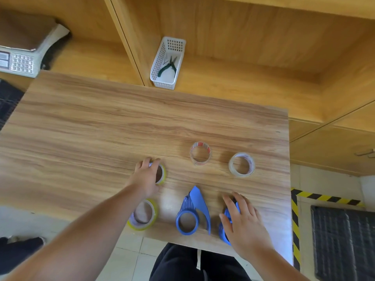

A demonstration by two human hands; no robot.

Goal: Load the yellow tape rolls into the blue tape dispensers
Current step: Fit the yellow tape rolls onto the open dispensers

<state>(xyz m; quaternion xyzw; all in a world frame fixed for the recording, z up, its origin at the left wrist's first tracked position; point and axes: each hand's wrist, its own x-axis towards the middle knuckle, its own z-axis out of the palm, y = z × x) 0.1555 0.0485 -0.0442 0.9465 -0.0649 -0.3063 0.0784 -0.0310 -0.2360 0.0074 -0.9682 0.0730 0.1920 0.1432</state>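
Yellow tape roll [161, 173], light and stiff, apparently pinched at its rim by the left hand [145, 179] while the right hand [241, 218] covers a blue dispenser [226, 224], its grip unclear.

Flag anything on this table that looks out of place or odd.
Nothing is spilled or broken. Two clear rolls lie at the back; they are not yellow, so they do not fit the task. One yellow roll overhangs the table's near edge. The left hand covers another yellow roll.

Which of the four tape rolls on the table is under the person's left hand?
The far yellow roll, under the left hand. The near yellow roll and both clear rolls lie untouched.
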